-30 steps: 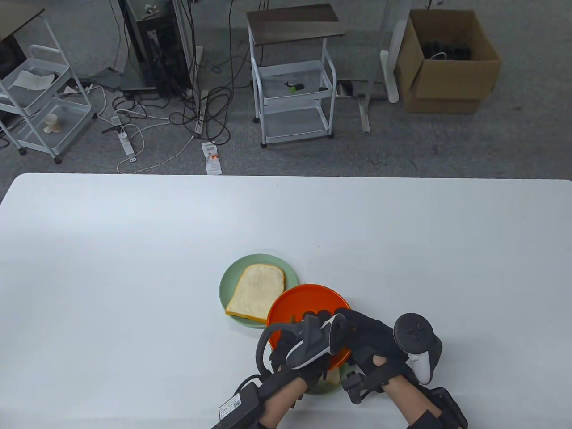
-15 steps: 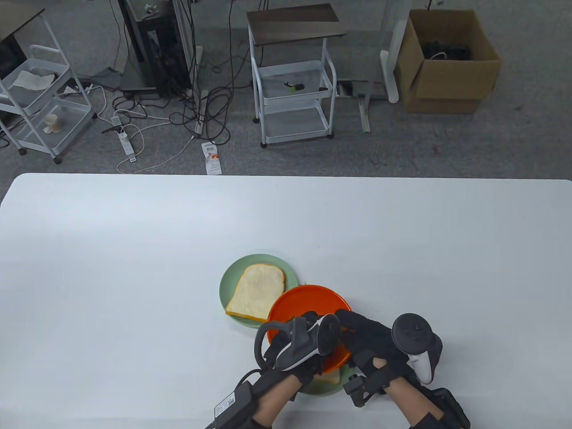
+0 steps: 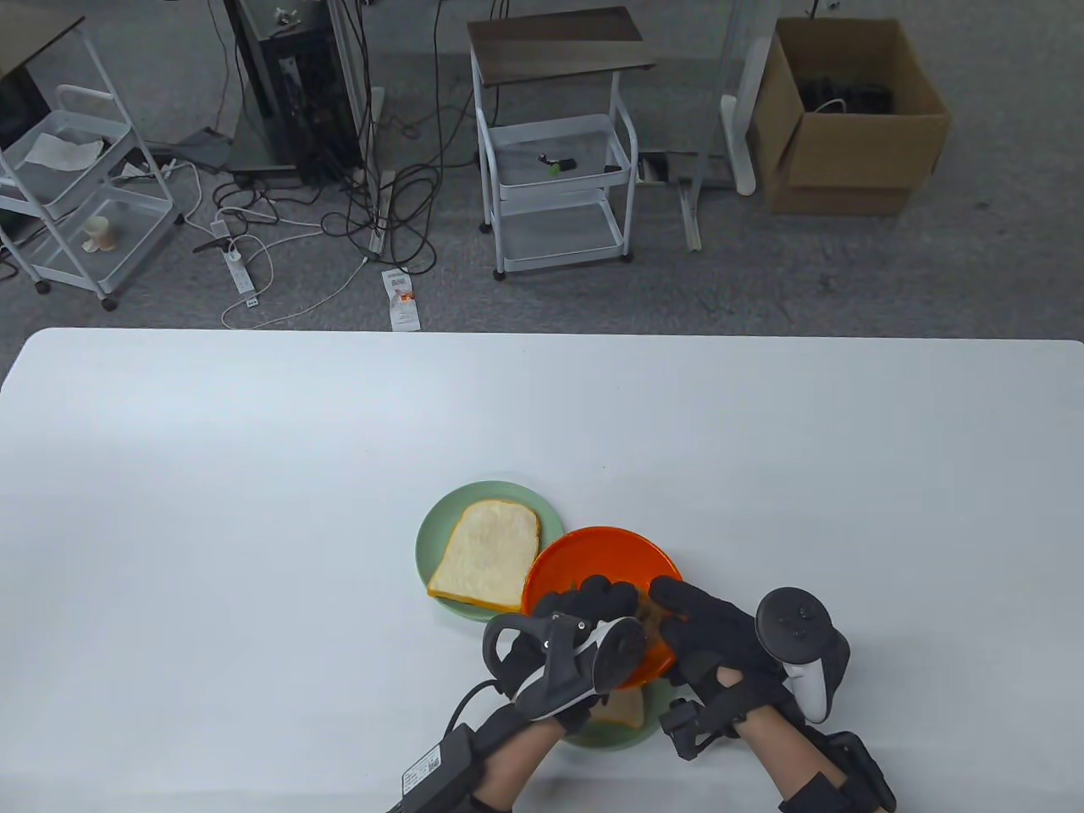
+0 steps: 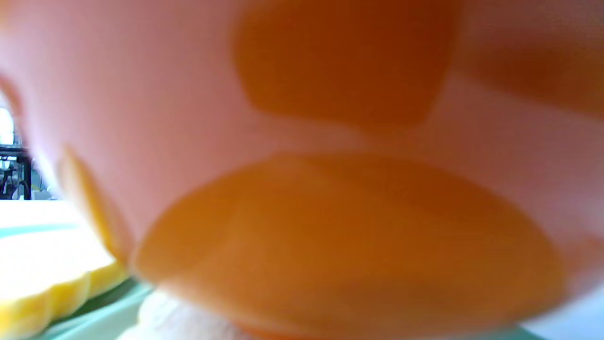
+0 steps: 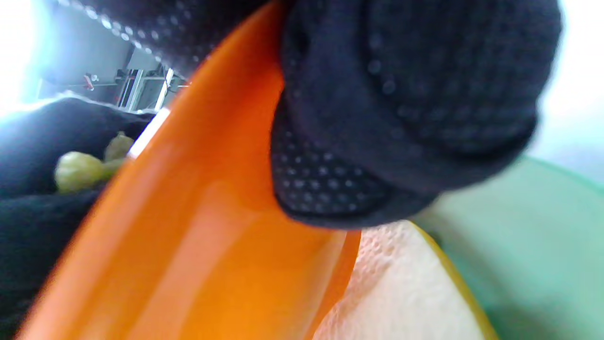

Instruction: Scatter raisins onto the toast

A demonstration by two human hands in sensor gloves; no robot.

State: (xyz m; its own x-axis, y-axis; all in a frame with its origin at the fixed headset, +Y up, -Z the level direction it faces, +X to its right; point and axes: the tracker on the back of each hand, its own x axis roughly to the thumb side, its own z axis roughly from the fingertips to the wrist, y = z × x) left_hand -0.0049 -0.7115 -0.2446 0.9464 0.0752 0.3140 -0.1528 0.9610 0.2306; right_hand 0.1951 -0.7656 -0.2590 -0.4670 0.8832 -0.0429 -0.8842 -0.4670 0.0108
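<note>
Both hands hold an orange plate [image 3: 593,559] tilted above a near green plate [image 3: 614,735] with a slice of toast [image 3: 621,708]. My left hand [image 3: 597,597] wraps the plate's near-left rim, its fingers lying on top next to a small pile of raisins [image 3: 649,615]. My right hand [image 3: 677,603] grips the right rim; its fingers [image 5: 406,108] press on the plate [image 5: 188,212] just above the toast [image 5: 401,288]. Greenish raisins [image 5: 78,170] show beside the dark left glove. The left wrist view is filled by the plate's blurred underside [image 4: 349,236].
A second green plate [image 3: 436,517] with another toast slice [image 3: 487,555] sits just left of and beyond the orange plate, touching or overlapped by its rim. This toast's yellow crust [image 4: 47,293] shows in the left wrist view. White tabletop [image 3: 254,508] lies all around.
The orange plate has shifted right and a little away, exposing more of the near toast. Both hands moved with it, and the left hand's fingers reached further onto the plate towards the raisins.
</note>
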